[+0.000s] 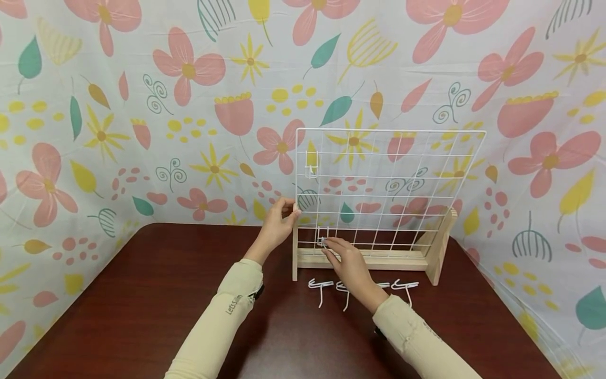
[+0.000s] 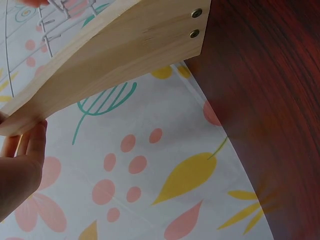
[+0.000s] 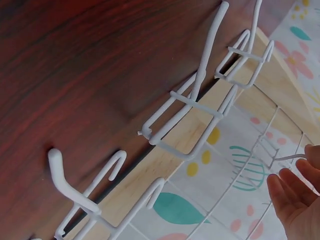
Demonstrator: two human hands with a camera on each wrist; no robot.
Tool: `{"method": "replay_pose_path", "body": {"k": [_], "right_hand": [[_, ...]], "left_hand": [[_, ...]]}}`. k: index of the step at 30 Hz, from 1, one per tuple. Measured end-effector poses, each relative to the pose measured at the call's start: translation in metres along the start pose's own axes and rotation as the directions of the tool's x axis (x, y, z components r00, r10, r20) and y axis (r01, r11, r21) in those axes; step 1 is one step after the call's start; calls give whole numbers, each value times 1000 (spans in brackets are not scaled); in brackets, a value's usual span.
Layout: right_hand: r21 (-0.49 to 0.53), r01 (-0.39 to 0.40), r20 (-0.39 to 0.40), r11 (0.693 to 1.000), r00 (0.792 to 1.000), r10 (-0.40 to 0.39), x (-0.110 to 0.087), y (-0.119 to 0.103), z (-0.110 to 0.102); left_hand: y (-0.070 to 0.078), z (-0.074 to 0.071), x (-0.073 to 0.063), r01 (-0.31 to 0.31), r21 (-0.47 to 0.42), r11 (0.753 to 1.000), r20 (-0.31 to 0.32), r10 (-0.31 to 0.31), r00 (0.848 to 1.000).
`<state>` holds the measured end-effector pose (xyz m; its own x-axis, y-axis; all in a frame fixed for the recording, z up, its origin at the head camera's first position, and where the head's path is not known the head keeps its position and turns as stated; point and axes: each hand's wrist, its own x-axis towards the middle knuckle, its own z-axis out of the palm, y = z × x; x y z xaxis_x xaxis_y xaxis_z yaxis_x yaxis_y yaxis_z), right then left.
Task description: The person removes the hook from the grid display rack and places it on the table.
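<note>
A white wire grid (image 1: pixel 374 196) stands upright in a wooden base, leaning back a little. At its left side, my left hand (image 1: pixel 276 225) holds the edge of the wooden side panel (image 2: pixel 120 55) between thumb and fingers. My right hand (image 1: pixel 354 269) pinches the prong of a white wire hook (image 3: pixel 267 149) at the grid's lower left. That hook lies against the grid wires; whether it is fully latched I cannot tell. Another white hook (image 1: pixel 310 169) hangs on the grid near the upper left corner.
Several loose white hooks (image 1: pixel 321 285) lie in a row on the dark wooden table (image 1: pixel 156 295), in front of the base and partly under my right forearm. The right wooden side panel (image 1: pixel 442 247) supports the grid. A flowered cloth (image 1: pixel 189 126) hangs behind.
</note>
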<state>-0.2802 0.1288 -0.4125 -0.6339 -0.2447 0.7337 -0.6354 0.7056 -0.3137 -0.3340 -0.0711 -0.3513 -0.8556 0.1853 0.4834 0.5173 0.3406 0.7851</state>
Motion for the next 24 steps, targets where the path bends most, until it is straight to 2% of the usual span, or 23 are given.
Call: {"method": "replay_pose_path", "body": {"k": [7, 14, 24], "right_hand": [[0, 57, -38, 998, 998, -57, 5, 2, 3], [-1, 90, -66, 996, 994, -90, 10, 3, 5], [26, 120, -83, 992, 990, -117, 12, 6, 7]], "left_hand": [[-1, 0, -1, 26, 5, 1000, 11, -26, 1000], [0, 0, 1, 6, 1, 1000, 3, -6, 1000], [-1, 0, 0, 10, -15, 1000, 6, -10, 1000]]}}
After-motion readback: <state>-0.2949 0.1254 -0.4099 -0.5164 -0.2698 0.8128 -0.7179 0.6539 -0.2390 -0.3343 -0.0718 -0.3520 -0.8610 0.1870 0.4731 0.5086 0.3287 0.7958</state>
